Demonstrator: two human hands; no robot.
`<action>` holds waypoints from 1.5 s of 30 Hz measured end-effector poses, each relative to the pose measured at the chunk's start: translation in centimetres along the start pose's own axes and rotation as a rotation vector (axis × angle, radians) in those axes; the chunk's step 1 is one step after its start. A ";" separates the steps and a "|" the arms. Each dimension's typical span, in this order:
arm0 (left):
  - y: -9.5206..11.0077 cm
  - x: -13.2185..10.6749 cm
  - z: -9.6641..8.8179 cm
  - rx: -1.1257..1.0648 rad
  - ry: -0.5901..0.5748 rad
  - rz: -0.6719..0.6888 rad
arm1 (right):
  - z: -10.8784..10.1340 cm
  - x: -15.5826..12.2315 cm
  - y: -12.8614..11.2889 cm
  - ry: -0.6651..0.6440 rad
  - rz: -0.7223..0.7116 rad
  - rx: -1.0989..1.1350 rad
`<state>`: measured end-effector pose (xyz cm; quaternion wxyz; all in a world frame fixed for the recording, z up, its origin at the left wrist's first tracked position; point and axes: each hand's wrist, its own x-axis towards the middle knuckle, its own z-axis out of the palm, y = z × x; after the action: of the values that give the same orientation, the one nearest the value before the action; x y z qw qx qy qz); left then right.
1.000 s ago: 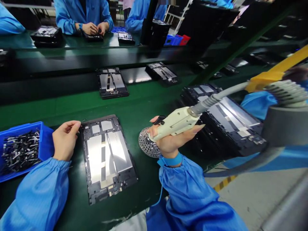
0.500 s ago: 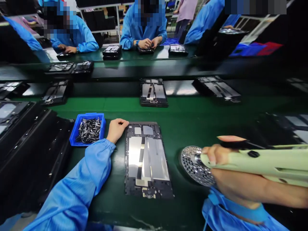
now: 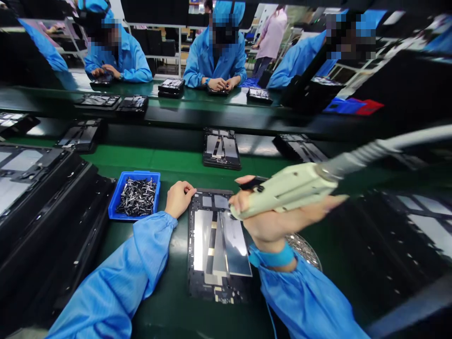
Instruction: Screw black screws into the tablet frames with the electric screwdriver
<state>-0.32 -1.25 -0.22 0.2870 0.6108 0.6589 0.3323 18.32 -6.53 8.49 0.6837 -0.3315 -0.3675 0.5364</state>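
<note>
Okay, from here the right hand (image 3: pixel 271 221) is clenched around an electric screwdriver (image 3: pixel 287 193), with the fingers wrapped on its cream body and the tip angled down-left, over the upper right corner of the tablet frame (image 3: pixel 215 245). A grey hose (image 3: pixel 388 143) runs from the tool's rear to the right edge and will likely drag on the wrist.

The left hand (image 3: pixel 179 199) sits just off the frame's upper left corner, fingers curled and tips together. I can't tell if they pinch anything; too small from this view.

The frame lies flat at bottom centre on the green belt (image 3: pixel 123 157), long axis pointing away from me. My read: light, thin, fairly stiff, but the foil panels look easy to scratch or dent. Take it by the black outer edges, not the shiny centre.

The blue bin (image 3: pixel 116 202) of small black screws (image 3: pixel 137 197) sits just left of the left hand. Those look slippery and easy to drop. A round perforated metal tray (image 3: pixel 304 248) lies partly under the right wrist, which wears a blue strap (image 3: pixel 271 258). Black frames are stacked at left (image 3: pixel 45 207). Co-workers (image 3: pixel 215 61) work at the top of the frame.
</note>
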 end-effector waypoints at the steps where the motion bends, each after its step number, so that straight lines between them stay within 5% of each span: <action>1: 0.0 0.0 0.0 0.004 -0.011 0.000 | 1.2 0.5 0.5 0.013 -0.010 0.017; 5: -0.2 0.2 -0.2 0.018 -0.046 -0.006 | 5.1 2.5 2.6 0.069 -0.029 0.013; 9: -0.3 0.3 -0.3 0.034 -0.069 -0.011 | 6.8 4.2 5.2 0.037 -0.061 -0.065; 18: -0.5 0.2 0.2 0.079 -0.078 -0.020 | 6.3 5.8 9.9 -0.034 -0.061 -0.116; 31: -0.5 0.2 0.1 0.152 -0.086 -0.039 | 6.2 5.7 10.9 -0.100 -0.007 -0.144; 35: -0.2 0.5 -0.1 0.189 -0.078 -0.054 | 6.8 5.6 9.5 -0.081 -0.027 -0.102; 39: 0.8 -0.3 -0.8 0.235 -0.066 -0.083 | 7.4 5.2 4.9 -0.004 -0.128 0.087; 45: 1.3 -9.0 -0.9 0.570 -0.084 -0.141 | 6.5 4.3 -0.2 0.112 -0.233 0.295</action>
<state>0.57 -10.29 1.15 0.1534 0.6326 0.7541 0.0874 13.53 -1.95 12.64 0.8016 -0.2123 -0.2820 0.4825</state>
